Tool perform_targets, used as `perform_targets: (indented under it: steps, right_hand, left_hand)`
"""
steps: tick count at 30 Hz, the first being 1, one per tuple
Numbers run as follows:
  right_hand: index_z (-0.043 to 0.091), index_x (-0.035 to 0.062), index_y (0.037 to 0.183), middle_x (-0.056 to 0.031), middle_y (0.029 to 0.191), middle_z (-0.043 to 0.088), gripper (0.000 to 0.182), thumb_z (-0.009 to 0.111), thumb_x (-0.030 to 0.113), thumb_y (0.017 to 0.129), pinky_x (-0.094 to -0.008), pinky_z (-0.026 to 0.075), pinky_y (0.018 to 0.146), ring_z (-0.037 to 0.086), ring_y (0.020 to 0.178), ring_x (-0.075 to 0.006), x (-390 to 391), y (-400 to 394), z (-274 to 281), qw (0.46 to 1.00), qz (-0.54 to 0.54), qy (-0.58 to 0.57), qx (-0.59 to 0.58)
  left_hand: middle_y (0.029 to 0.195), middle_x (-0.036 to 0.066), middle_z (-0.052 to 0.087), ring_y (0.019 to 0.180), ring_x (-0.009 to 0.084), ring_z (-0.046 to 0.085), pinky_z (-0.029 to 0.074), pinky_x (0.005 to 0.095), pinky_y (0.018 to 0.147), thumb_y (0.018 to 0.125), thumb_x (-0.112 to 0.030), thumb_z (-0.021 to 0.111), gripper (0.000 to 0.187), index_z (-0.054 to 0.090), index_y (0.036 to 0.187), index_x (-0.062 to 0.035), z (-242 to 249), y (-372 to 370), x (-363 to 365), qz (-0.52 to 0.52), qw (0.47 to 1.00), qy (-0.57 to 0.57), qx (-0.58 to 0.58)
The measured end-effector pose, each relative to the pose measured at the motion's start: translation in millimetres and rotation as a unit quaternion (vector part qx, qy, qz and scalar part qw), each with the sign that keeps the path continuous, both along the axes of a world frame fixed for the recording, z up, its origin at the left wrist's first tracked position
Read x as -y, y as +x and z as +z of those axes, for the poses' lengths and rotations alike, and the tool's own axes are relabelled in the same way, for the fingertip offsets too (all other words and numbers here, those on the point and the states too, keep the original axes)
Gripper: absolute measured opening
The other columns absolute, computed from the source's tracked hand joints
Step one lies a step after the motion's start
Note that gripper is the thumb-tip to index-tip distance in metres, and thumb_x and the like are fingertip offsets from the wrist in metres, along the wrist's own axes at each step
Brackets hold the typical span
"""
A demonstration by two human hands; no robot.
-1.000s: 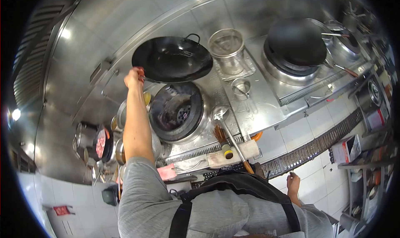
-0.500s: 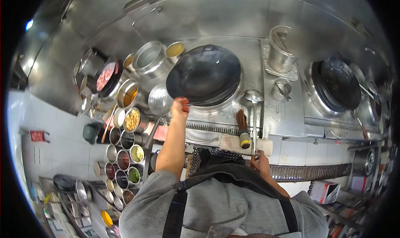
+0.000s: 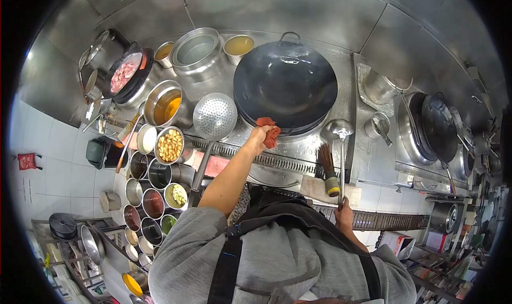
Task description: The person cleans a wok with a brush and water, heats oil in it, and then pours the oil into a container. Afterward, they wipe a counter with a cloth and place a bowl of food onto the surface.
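A black wok (image 3: 288,75) sits on the burner at the center, its loop handle at the far rim. My left hand (image 3: 257,139) is closed on a folded red cloth (image 3: 271,136) at the wok's near rim. Low on the right, my right hand (image 3: 344,212) grips the handle of a metal ladle (image 3: 338,129), whose bowl rests on the steel counter right of the wok. Between wok and ladle lies a bristle brush (image 3: 328,168). A perforated strainer (image 3: 215,116) lies to the left of the wok.
Left are pots, a bowl of nuts (image 3: 169,145), an oil pot (image 3: 166,106), several ingredient tins (image 3: 153,204), and a pan of raw meat (image 3: 125,76). A second wok (image 3: 440,120) stands on the right burner. A white cloth (image 3: 314,188) lies along the front edge.
The camera view has shifted, so most things sit differently in frame. The wok looks more level and overlaps the strainer less. Both hands keep their holds.
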State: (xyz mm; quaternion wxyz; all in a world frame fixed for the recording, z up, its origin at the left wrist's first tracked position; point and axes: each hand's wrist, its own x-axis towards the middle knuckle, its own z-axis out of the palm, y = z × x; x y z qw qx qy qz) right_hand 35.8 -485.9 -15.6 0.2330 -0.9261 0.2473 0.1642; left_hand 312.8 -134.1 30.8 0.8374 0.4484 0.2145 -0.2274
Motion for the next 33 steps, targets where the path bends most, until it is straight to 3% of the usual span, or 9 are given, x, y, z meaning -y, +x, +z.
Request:
perform_targets:
  steps: [7,11,13,15,18,23,25,29,33]
  right_hand:
    - [0.032,0.0077,0.133,-0.0229,0.09,0.062,0.07,0.063,0.005,0.07,-0.0482,0.047,0.073,0.061,0.084,-0.0407,4.6,-5.8,-9.2,0.998,0.041,-0.006,0.053]
    - [0.044,0.0039,0.125,-0.0224,0.083,0.062,0.05,0.053,0.009,0.076,-0.0452,0.046,0.07,0.061,0.078,-0.0403,4.6,-7.1,0.7,0.99,-0.045,0.061,0.115]
    - [0.051,-0.0005,0.114,-0.02,0.076,0.06,0.039,0.052,0.009,0.076,-0.0421,0.045,0.065,0.059,0.069,-0.0351,12.4,-5.7,-3.7,0.984,-0.07,0.071,0.15]
    - [0.053,-0.0026,0.108,-0.0164,0.071,0.057,0.035,0.054,0.01,0.076,-0.0394,0.044,0.063,0.056,0.063,-0.0282,31.9,-9.0,-24.6,0.975,-0.103,0.156,0.121]
    - [0.05,-0.0014,0.092,-0.0059,0.062,0.047,0.017,0.054,0.008,0.078,-0.0312,0.04,0.046,0.045,0.048,-0.016,28.5,-10.4,-4.1,0.945,-0.131,0.255,0.159]
    - [0.044,0.0049,0.082,0.0009,0.06,0.039,0.009,0.053,0.004,0.081,-0.0237,0.035,0.034,0.038,0.04,-0.0079,20.9,-7.2,37.2,0.902,-0.163,0.361,0.173]
    - [0.043,0.0056,0.082,0.001,0.06,0.039,0.011,0.054,0.005,0.082,-0.024,0.036,0.034,0.038,0.039,-0.0079,13.7,-0.3,51.7,0.907,-0.171,0.348,0.165]
    - [0.045,0.005,0.087,0.0017,0.058,0.04,0.013,0.057,0.008,0.083,-0.0245,0.034,0.033,0.04,0.038,-0.0086,10.3,9.8,64.3,0.903,-0.17,0.35,0.18]
    - [0.048,0.0035,0.091,0.0006,0.056,0.041,0.013,0.055,0.009,0.082,-0.0251,0.033,0.034,0.041,0.039,-0.0088,9.4,17.5,68.8,0.913,-0.149,0.342,0.166]
  left_hand:
    - [0.084,0.006,0.061,0.069,0.016,0.058,0.047,0.0308,0.059,0.092,-0.02,0.049,0.02,0.053,0.105,-0.0054,11.9,-15.9,14.3,0.064,0.997,0.04,0.031]
    - [0.096,0.014,0.064,0.084,0.0235,0.063,0.048,0.035,0.078,0.094,-0.034,0.045,0.045,0.05,0.119,0.0027,-20.7,-35.8,-7.1,0.173,0.96,0.195,0.1]
    - [0.096,0.019,0.064,0.088,0.0298,0.064,0.048,0.0392,0.079,0.09,-0.036,0.051,0.05,0.044,0.126,-0.0016,-9.1,-62.1,-33.5,0.129,0.835,0.529,0.084]
    - [0.099,0.024,0.063,0.095,0.0362,0.061,0.047,0.0426,0.084,0.081,-0.034,0.06,0.067,0.032,0.135,-0.0078,16.8,-96.0,-50.8,0.096,0.878,0.47,-0.01]
    - [0.101,0.021,0.064,0.096,0.0352,0.061,0.047,0.0431,0.086,0.067,-0.026,0.07,0.075,0.036,0.131,-0.0099,-83.2,-120.2,-111.4,-0.07,0.737,0.672,0.007]
    - [0.096,0.02,0.066,0.092,0.0345,0.063,0.05,0.0391,0.08,0.062,-0.025,0.074,0.057,0.054,0.111,-0.0037,-147.1,-110.1,-154.0,0.004,0.82,0.571,0.042]
    - [0.101,0.019,0.064,0.097,0.0335,0.062,0.049,0.0397,0.083,0.064,-0.029,0.074,0.065,0.048,0.118,-0.0035,-73.9,-118.4,-131.3,-0.142,0.755,0.639,-0.045]
    - [0.132,0.021,0.044,0.12,0.0346,0.046,0.038,0.0441,0.097,0.068,-0.035,0.071,0.088,0.026,0.136,-0.0027,-40.9,-117.8,-101.3,-0.093,0.713,0.684,-0.126]
    - [0.131,0.022,0.041,0.123,0.0366,0.04,0.035,0.0474,0.099,0.071,-0.029,0.069,0.078,0.032,0.134,-0.0032,-29.8,-105.7,-65.3,0.048,0.596,0.785,0.163]
